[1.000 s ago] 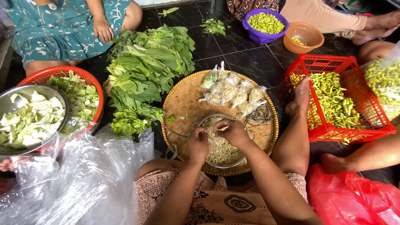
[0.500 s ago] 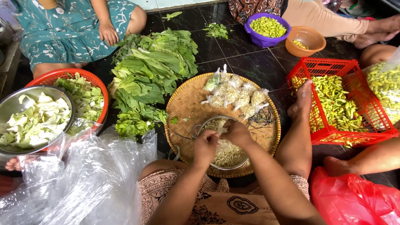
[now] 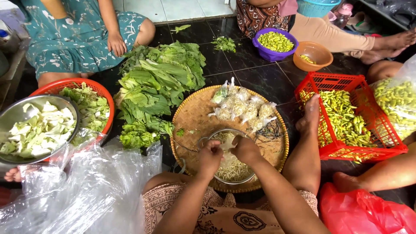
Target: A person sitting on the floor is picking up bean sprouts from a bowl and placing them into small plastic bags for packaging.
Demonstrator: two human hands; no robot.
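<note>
My left hand [image 3: 210,157] and my right hand [image 3: 245,149] are closed together over a metal bowl [image 3: 249,177] of pale bean sprouts. Between them they pinch a small clear plastic bag [image 3: 226,144] of sprouts. The bowl rests on a round woven bamboo tray [image 3: 193,118] on the dark tiled floor. Several tied little bags of sprouts [image 3: 242,108] lie at the tray's far side, with a bunch of dark rubber bands [image 3: 268,130] to the right of the bowl.
A heap of leafy greens [image 3: 154,93] lies left of the tray. At far left stand a metal bowl of cut cabbage [image 3: 37,128] and a red basket [image 3: 89,102]. A red crate of green chillies [image 3: 346,119], a purple bowl [image 3: 276,43], an orange bowl [image 3: 315,54] and other seated people surround.
My view has shifted slightly. My hands stay over the sprout bowl, working the small bag between the fingers; the other people have barely moved.
</note>
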